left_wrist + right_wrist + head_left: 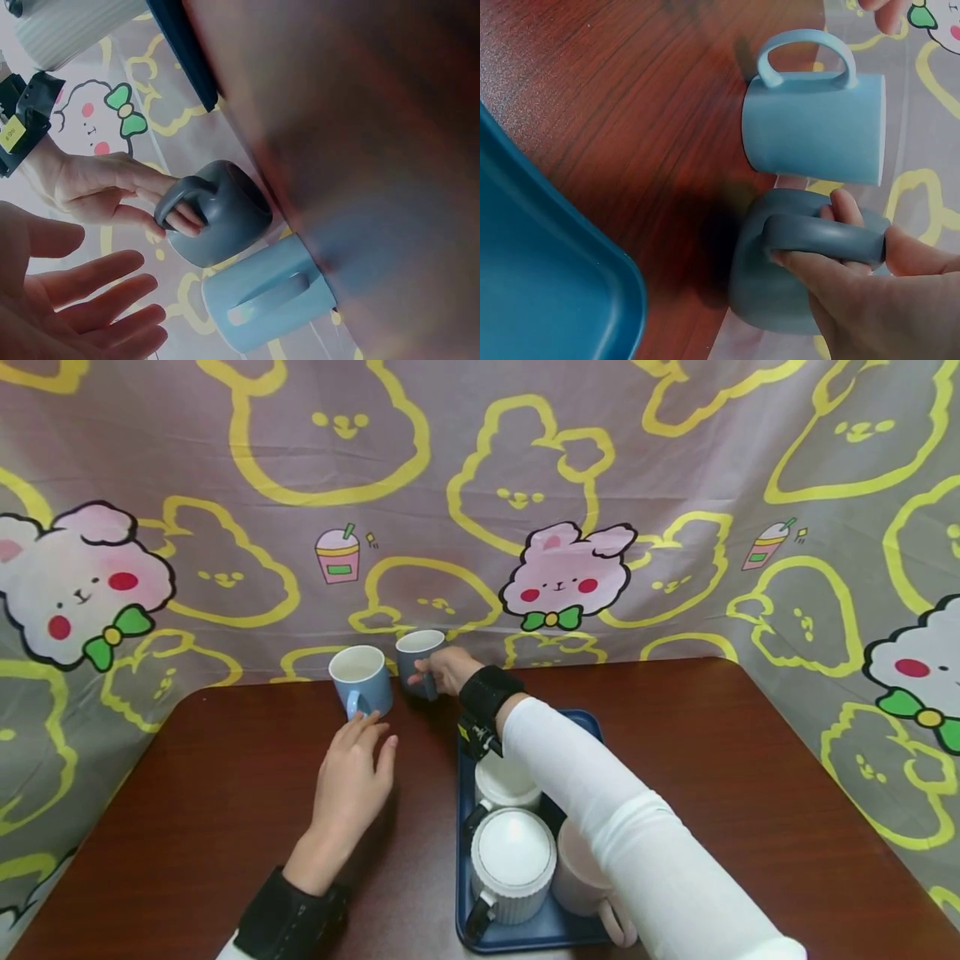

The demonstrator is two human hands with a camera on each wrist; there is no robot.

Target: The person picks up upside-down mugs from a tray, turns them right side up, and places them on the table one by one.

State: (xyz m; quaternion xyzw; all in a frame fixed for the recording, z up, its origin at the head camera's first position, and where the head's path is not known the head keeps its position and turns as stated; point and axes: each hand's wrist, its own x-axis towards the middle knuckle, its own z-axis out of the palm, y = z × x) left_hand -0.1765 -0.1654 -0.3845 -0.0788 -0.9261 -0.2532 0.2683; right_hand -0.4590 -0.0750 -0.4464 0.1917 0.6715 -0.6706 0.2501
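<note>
Near the back edge of the table, my right hand [448,670] grips a dark grey mug [232,225] by its handle, with fingers through the loop. In the left wrist view the mug's dark underside shows, so it is tilted or slightly raised; I cannot tell which. Just left of it a light blue mug [362,681] stands upright, its handle facing me. My left hand [352,781] is in front of that blue mug, fingers extended and holding nothing. Whether its fingertips touch the blue handle is unclear in the head view; the left wrist view shows them apart.
A dark blue tray [461,893] lies right of centre under my right arm. On it are a white mug [506,781], a ribbed white mug [513,864] with a dark handle, and a pale pink mug [577,877]. A patterned cloth [660,468] hangs behind the brown table [247,777].
</note>
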